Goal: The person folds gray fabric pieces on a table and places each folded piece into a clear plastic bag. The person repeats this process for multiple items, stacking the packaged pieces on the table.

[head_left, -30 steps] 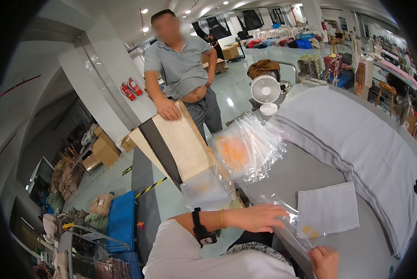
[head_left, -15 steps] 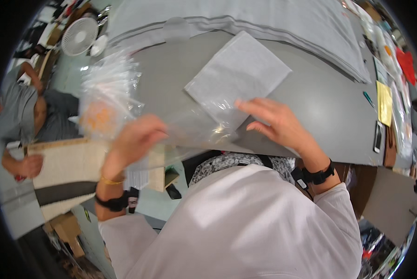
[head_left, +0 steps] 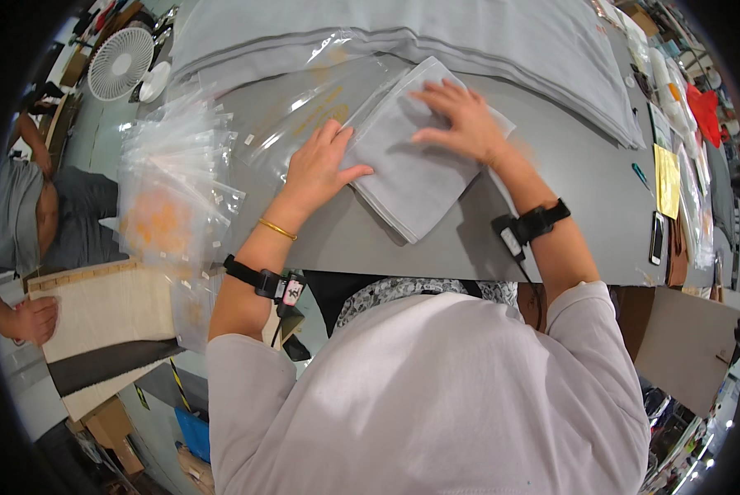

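A folded light grey cloth [head_left: 415, 177] lies turned at an angle on the table in front of me. My left hand [head_left: 316, 169] rests at its left edge, thumb on the cloth and fingers stretched out along the side. Over the cloth's upper part, my right hand [head_left: 461, 124] spreads its fingers, holding nothing; whether they touch the cloth I cannot tell. A clear plastic bag [head_left: 304, 107] with yellowish print lies flat just beyond my left hand, close to the cloth's left side.
A fanned stack of clear bags [head_left: 176, 177] with orange print is at the left. Long grey fabric layers [head_left: 403, 25] span the table's far side. A green pen [head_left: 641, 177], a phone [head_left: 656, 238] and a yellow packet [head_left: 667, 181] lie right. Another person's hand [head_left: 37, 320] shows at far left.
The clear bag has gone from the near table edge to beyond the cloth's left side. My left hand has moved up and right to the cloth, my right hand farther up over it.
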The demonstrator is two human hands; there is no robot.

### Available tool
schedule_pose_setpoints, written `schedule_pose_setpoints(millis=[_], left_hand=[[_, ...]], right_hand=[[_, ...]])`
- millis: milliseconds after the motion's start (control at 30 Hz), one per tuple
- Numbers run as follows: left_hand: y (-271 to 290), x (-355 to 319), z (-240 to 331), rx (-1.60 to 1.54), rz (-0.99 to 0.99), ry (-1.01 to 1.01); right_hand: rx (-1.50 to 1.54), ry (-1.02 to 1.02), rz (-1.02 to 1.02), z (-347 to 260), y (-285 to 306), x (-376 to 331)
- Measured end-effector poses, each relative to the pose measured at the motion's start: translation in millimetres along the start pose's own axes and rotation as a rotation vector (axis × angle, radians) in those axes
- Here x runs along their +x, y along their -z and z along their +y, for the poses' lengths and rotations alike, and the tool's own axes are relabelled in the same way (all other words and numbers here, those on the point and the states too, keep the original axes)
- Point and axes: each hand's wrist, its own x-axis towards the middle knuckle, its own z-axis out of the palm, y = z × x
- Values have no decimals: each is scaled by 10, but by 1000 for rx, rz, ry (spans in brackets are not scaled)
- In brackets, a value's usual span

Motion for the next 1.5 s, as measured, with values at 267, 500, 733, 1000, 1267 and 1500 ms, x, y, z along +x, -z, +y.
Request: schedule_pose_setpoints(millis=[267, 500, 733, 1000, 1267, 1500], left_hand=[[-48, -286, 136, -233, -20, 114], [-442, -485, 593, -421, 47, -23], [-62, -111, 696, -407, 70, 93], [241, -162, 898, 33, 171, -307], [168, -947, 1087, -514, -211, -261], [-556, -758, 1061, -68, -143, -146]], right_hand=[[38, 119, -7, -706, -367, -610], [222, -62, 259, -386, 295, -979], [102, 23, 99, -770, -118, -919], [-171, 70, -138, -980, -334, -64], [118, 338, -282, -543, 127, -505], [120, 307, -247, -610, -272, -295]])
